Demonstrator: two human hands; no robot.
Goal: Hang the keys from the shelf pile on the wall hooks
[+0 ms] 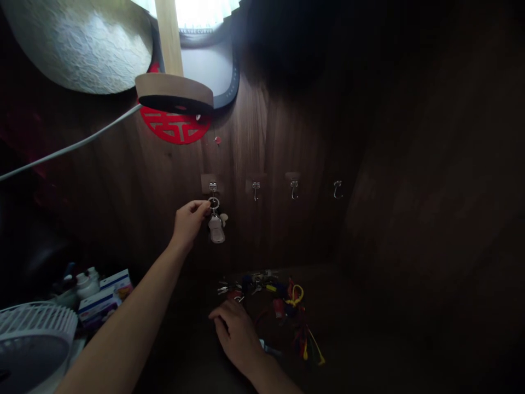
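By left hand (pixel 191 221), metal ring (pixel 213 203) with fob (pixel 217 231) is being pinched at leftmost hook (pixel 213 186). Right hand (pixel 237 331) is being held loosely open, beside keys (pixel 258 281) on dark surface (pixel 353 323). Above, wooden wall (pixel 254 123) is being lit by lamp (pixel 205 13).

Watching from my remote seat, I take the leftmost hook (pixel 213 186) as my mark. Just below it, the left hand (pixel 190 220) pinches a key ring (pixel 214 203) with a pale fob (pixel 216 230) hanging down; I can't tell whether the ring is on the hook. To the mark's right I count 3 more hooks (pixel 294 187). Well below it, the right hand (pixel 238 335) sits loosely spread beside keys (pixel 258 282) and bright cords (pixel 302 294). Above it is a red cutout (pixel 179 140); far to its lower left, a white fan (pixel 45 317).
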